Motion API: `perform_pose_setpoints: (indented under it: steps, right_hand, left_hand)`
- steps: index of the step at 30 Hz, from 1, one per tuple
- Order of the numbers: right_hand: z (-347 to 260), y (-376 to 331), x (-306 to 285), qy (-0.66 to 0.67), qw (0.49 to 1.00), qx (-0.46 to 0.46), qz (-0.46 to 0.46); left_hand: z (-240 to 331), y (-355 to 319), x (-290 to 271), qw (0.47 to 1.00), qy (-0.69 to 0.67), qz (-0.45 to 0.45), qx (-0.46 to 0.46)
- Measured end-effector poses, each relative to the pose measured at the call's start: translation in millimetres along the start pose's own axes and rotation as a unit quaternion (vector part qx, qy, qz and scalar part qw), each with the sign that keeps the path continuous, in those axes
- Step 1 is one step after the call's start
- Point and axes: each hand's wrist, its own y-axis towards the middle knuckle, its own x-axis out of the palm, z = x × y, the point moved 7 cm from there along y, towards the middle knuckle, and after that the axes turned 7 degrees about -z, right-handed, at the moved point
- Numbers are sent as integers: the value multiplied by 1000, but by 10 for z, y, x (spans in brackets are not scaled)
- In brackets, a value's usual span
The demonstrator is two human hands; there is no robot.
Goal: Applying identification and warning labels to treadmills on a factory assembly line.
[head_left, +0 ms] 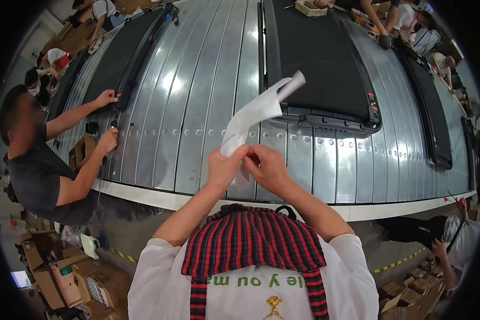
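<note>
Two hands [225,169] [268,167], both closed on one rolled white sheet [252,116], above one slatted metal surface [160,162].

Lighting the scene brightly; glaring in white patches off the metal surface [213,90]; bending straight edges toward the black circular border; blurring over a co-worker's head [22,114]; leaving the floor [138,234] dimmer.

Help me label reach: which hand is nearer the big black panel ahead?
Right. The right hand is on the near side of the black panel; the left hand is too, but farther left.
</note>
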Motion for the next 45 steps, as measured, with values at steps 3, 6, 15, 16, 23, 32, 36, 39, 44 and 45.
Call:
perform_pose_setpoints:
  steps: [3, 6, 15, 16, 23, 32, 36, 39, 44, 45]
  right_hand:
    - [-96, -25, 11, -51, 998, -14, 35]
    - [-142, -23, 79, -55, 998, 13, 25]
    - [-292, 67, 309, -104, 994, 35, -3]
    - [-297, 59, 308, -80, 996, 43, 14]
    - [-55, 75, 454, 34, 990, 130, 47]
    - [-40, 42, 139, 132, 960, 135, 205]
    - [-633, 156, 420, -232, 952, -43, 196]
    - [-923, 132, 763, -234, 967, -81, 54]
    - [-833, 139, 498, -231, 967, -83, 66]
    - [-818, 156, 478, -245, 964, -84, 61]
  left_hand:
    - [38, -13, -42, 1000, -9, -10, 14]
    - [27, -20, -53, 999, -32, -36, -21]
    - [68, 29, -298, 993, -76, -88, -16]
    - [91, 27, -306, 992, -80, -95, -15]
    - [-45, 97, -584, 992, -58, -101, -44]
    - [-260, 386, -1174, 999, 5, -17, -33]
    - [-320, 305, -771, 985, 20, -114, -127]
    - [-347, 337, -629, 962, -180, -168, -119]
    - [-165, 286, -718, 976, -21, -212, -39]
    - [-130, 260, -713, 976, 7, -211, -51]
